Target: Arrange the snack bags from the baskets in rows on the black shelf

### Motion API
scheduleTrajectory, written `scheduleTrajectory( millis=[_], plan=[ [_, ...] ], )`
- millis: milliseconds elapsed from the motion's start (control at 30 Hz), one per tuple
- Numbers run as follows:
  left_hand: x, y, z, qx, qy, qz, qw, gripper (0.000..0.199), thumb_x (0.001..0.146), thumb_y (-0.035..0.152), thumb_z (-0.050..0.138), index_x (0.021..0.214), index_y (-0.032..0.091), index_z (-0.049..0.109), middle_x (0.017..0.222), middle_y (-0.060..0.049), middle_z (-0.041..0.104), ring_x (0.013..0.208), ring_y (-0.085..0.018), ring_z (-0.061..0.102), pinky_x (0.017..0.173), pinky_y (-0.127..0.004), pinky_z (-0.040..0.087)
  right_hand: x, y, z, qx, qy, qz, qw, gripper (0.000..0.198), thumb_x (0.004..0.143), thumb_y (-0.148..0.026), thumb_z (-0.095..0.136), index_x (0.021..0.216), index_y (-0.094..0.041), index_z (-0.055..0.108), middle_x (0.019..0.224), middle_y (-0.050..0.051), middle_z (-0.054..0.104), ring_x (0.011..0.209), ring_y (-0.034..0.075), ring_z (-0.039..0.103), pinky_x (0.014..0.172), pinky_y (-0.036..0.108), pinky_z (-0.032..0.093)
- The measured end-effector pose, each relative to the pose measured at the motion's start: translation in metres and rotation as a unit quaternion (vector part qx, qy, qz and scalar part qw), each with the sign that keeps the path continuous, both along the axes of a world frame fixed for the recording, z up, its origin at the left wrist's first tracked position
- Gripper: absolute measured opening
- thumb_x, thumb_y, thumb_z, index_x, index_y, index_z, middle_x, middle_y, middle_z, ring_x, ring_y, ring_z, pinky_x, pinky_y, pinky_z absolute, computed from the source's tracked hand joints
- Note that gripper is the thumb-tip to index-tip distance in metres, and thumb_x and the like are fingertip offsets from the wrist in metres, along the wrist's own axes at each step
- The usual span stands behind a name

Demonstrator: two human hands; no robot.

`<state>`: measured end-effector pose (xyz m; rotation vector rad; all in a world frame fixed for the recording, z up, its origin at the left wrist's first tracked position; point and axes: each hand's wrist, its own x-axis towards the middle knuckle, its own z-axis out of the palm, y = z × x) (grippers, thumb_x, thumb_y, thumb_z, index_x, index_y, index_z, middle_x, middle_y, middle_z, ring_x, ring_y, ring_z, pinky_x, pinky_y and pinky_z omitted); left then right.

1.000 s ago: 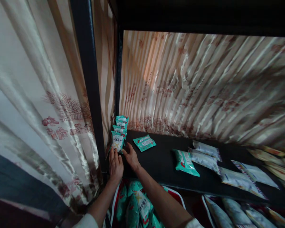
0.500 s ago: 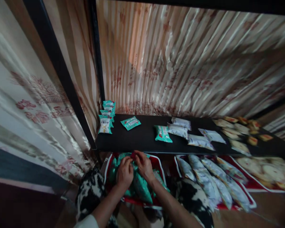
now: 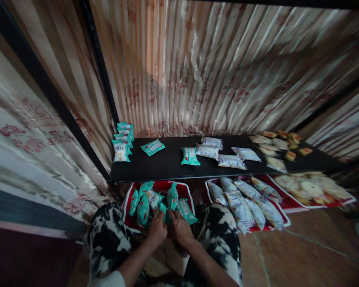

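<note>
My left hand [image 3: 158, 229] and my right hand [image 3: 180, 229] are close together over the near edge of a red basket with a white rim [image 3: 190, 194]. Their fingers are bent round a green snack packet [image 3: 163, 208], which they partly hide. Several more green snack packets [image 3: 143, 210] lie in the basket, tilted different ways. On the black shelf [image 3: 158, 170] behind it, a row of green packets [image 3: 121, 152] stands at the left end. One green packet [image 3: 152, 147] lies flat beside the row, and another [image 3: 190, 156] sits further right.
White snack packets [image 3: 231, 161] and small yellow-brown packs [image 3: 305, 151] lie along the shelf's right part. A second red basket [image 3: 284, 219] holds white packets; a third [image 3: 350, 198] holds round pale ones. Shelf posts [image 3: 100, 67] and a striped curtain [image 3: 179, 71] stand around.
My hands have drawn back from the basket's middle to its near edge, uncovering packets inside. The view has shifted, so the shelf and baskets appear further left and higher.
</note>
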<state>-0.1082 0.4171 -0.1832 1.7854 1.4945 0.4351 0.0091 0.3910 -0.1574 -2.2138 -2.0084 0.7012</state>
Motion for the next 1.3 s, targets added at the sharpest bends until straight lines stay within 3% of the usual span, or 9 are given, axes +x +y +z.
scheduleTrajectory(
  millis=[167, 433, 600, 867, 1000, 1133, 1300],
  plan=[
    [-0.003, 0.002, -0.005, -0.025, -0.019, 0.02, 0.999, 0.046, 0.067, 0.001, 0.045, 0.108, 0.012, 0.063, 0.119, -0.015, 0.062, 0.116, -0.022, 0.055, 0.101, -0.034, 0.041, -0.004, 0.003, -0.002, -0.02, 0.005, -0.016, 1.0, 0.06, 0.076, -0.007, 0.046, 0.135, -0.019, 0.042, 0.131, 0.017, 0.05, 0.107, 0.026, 0.059, 0.088, 0.033, 0.047],
    [-0.004, 0.006, 0.014, -0.008, -0.037, 0.039, 0.999, 0.041, 0.068, 0.003, 0.048, 0.102, 0.018, 0.065, 0.115, -0.01, 0.065, 0.111, -0.02, 0.059, 0.099, -0.032, 0.043, 0.011, 0.004, -0.002, 0.023, 0.076, -0.026, 0.996, 0.063, 0.068, -0.011, 0.055, 0.13, -0.015, 0.046, 0.129, 0.017, 0.048, 0.111, 0.024, 0.055, 0.094, 0.032, 0.043],
    [-0.008, 0.005, 0.016, -0.01, -0.043, 0.035, 0.998, 0.04, 0.067, 0.003, 0.048, 0.1, 0.019, 0.065, 0.112, -0.008, 0.067, 0.108, -0.02, 0.06, 0.097, -0.033, 0.044, 0.02, 0.005, -0.001, 0.043, 0.1, -0.026, 0.994, 0.053, 0.068, -0.015, 0.056, 0.121, -0.013, 0.055, 0.119, 0.016, 0.057, 0.106, 0.024, 0.058, 0.091, 0.032, 0.044],
    [-0.019, -0.001, 0.017, 0.026, -0.083, 0.016, 0.996, 0.045, 0.07, 0.008, 0.046, 0.111, 0.017, 0.06, 0.123, -0.01, 0.06, 0.114, -0.02, 0.056, 0.096, -0.036, 0.046, 0.027, 0.015, 0.026, 0.065, 0.137, -0.03, 0.988, 0.043, 0.071, -0.016, 0.05, 0.111, -0.015, 0.064, 0.109, 0.012, 0.068, 0.098, 0.023, 0.063, 0.086, 0.03, 0.046],
    [-0.021, -0.002, 0.022, 0.041, -0.095, -0.007, 0.995, 0.048, 0.072, 0.012, 0.046, 0.118, 0.014, 0.056, 0.127, -0.012, 0.057, 0.119, -0.021, 0.052, 0.101, -0.037, 0.042, 0.03, 0.021, 0.037, 0.025, 0.143, -0.037, 0.989, 0.043, 0.074, -0.011, 0.043, 0.111, -0.016, 0.064, 0.098, 0.008, 0.071, 0.087, 0.019, 0.066, 0.077, 0.025, 0.048],
    [-0.023, -0.009, 0.021, 0.029, -0.05, -0.045, 0.997, 0.052, 0.071, 0.02, 0.051, 0.121, 0.011, 0.054, 0.133, -0.015, 0.051, 0.126, -0.025, 0.044, 0.108, -0.041, 0.034, 0.025, 0.015, 0.028, -0.033, 0.087, -0.007, 0.996, 0.03, 0.08, -0.022, 0.047, 0.101, -0.015, 0.068, 0.091, 0.011, 0.072, 0.087, 0.022, 0.066, 0.075, 0.028, 0.047],
    [-0.028, -0.025, 0.012, 0.019, -0.037, -0.083, 0.996, 0.065, 0.067, 0.02, 0.055, 0.13, 0.01, 0.045, 0.145, -0.016, 0.035, 0.133, -0.028, 0.033, 0.11, -0.043, 0.032, 0.007, -0.003, 0.005, -0.043, 0.216, -0.001, 0.975, 0.038, 0.088, -0.036, 0.038, 0.108, -0.015, 0.062, 0.088, 0.008, 0.07, 0.077, 0.019, 0.066, 0.066, 0.027, 0.047]
  ],
)
